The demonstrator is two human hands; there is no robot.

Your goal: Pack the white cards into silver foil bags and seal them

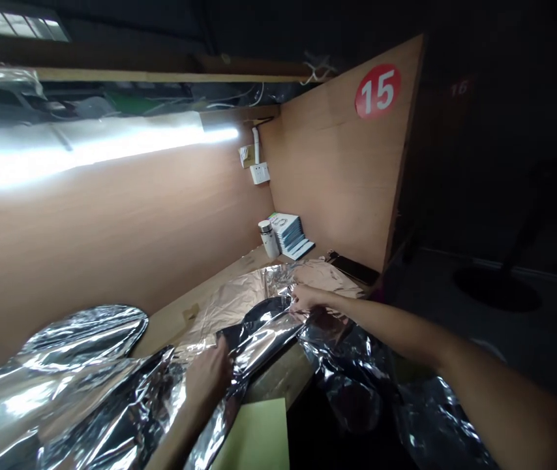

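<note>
A large crumpled sheet of silver metallic film (63, 398) spills over the bench edge and hangs down on both sides of my hands. My left hand (205, 377) is on a fold of this film, its fingers closed around the dark, glossy edge. My right hand (308, 297) pinches the film farther along, close to a creased copper-coloured foil (232, 307) spread on the wooden bench top (171, 329). A rounded silver film bulge (85, 336) lies beyond my left hand.
A black phone (349, 269), a white bottle (269, 239) and a stack of booklets (288, 235) stand at the far end of the bench. Wooden partitions, one with a red "15" sticker (377, 91), surround it. A pale yellow sheet (254, 436) sits at the near edge.
</note>
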